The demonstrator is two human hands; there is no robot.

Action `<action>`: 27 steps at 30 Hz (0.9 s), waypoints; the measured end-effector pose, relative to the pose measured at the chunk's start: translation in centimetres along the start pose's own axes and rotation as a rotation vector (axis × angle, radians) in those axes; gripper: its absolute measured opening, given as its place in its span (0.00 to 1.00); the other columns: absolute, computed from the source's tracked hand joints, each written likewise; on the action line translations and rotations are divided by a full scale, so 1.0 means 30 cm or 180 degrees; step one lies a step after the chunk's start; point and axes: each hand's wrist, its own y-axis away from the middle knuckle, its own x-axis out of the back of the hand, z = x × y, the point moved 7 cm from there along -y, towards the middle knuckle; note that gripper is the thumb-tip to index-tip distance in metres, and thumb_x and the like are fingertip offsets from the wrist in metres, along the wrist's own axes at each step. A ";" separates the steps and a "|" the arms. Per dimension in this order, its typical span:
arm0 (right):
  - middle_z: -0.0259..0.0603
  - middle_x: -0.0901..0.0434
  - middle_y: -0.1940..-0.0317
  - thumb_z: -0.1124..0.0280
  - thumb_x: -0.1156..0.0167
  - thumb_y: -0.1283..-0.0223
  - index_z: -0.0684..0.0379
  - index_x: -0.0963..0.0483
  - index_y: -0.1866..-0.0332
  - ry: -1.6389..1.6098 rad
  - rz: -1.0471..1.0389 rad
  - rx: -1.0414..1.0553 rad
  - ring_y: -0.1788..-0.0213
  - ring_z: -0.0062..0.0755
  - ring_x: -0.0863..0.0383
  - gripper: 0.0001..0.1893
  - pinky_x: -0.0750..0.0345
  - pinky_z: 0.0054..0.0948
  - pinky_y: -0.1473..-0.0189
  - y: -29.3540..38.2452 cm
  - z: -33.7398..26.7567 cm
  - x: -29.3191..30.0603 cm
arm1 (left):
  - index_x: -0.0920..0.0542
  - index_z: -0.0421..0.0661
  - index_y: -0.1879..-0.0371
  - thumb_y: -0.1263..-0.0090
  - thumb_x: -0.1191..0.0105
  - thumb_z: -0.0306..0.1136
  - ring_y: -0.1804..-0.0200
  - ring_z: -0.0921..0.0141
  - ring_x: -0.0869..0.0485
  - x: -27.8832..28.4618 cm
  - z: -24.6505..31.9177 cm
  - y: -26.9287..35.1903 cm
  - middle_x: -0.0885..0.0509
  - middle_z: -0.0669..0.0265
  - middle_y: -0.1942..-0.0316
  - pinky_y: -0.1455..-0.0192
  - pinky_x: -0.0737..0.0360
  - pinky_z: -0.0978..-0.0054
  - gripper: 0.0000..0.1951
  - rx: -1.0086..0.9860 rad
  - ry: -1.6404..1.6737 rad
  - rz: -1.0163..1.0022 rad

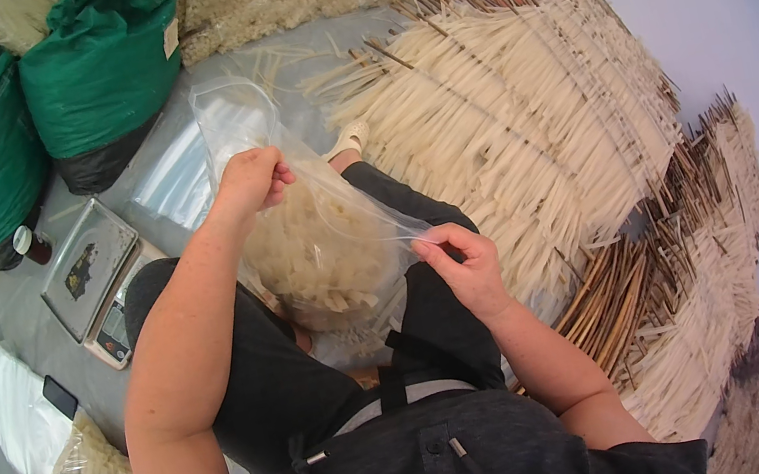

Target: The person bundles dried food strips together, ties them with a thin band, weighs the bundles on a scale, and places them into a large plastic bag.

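Note:
A clear plastic bag (pixel 343 201) stands between my knees, its mouth stretched wide between my two hands. Pale, cream-coloured dried strips (pixel 323 262) fill its lower part; what they are made of I cannot tell. My left hand (pixel 257 180) grips one side of the bag's rim, fingers curled in. On the other side, my right hand (pixel 464 264) pinches the rim between thumb and fingers. The upper part of the bag's film rises loose beyond my left hand. Flat clear plastic sheeting or bags (pixel 174 170) lie on the floor just behind it.
A digital scale (pixel 93 276) with a stained metal tray is left of my knee, near a dark lidded container (pixel 32 245) and green sacks (pixel 104 80). A phone (pixel 60 398) lies farther left. Stacked pale strips (pixel 521 90) and brown sticks (pixel 604 304) crowd the right.

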 end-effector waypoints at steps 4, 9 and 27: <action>0.35 0.18 0.67 0.80 0.37 0.38 0.67 0.20 0.61 0.0256 0.0007 0.0385 0.64 0.19 0.21 0.03 0.25 0.19 0.59 0.012 -0.057 0.005 | 0.21 0.44 0.71 0.34 0.51 0.35 0.77 0.81 0.27 0.013 0.027 -0.002 0.17 0.68 0.73 0.74 0.25 0.80 0.09 -0.0086 -0.0261 0.0132; 0.39 0.17 0.67 0.80 0.37 0.39 0.68 0.19 0.60 0.0363 0.0141 0.0571 0.65 0.23 0.20 0.04 0.25 0.20 0.60 0.011 -0.096 0.019 | 0.20 0.43 0.70 0.32 0.50 0.37 0.77 0.79 0.25 0.120 0.086 -0.044 0.16 0.68 0.72 0.75 0.26 0.80 0.10 0.0001 -0.0495 0.0322; 0.37 0.17 0.65 0.80 0.38 0.38 0.68 0.19 0.58 0.0242 0.0178 0.0347 0.64 0.20 0.20 0.06 0.25 0.19 0.59 0.024 -0.077 0.011 | 0.16 0.44 0.53 0.33 0.38 0.34 0.69 0.73 0.16 -0.352 0.097 0.307 0.19 0.63 0.57 0.70 0.18 0.78 0.12 -0.1916 -0.1529 -0.1846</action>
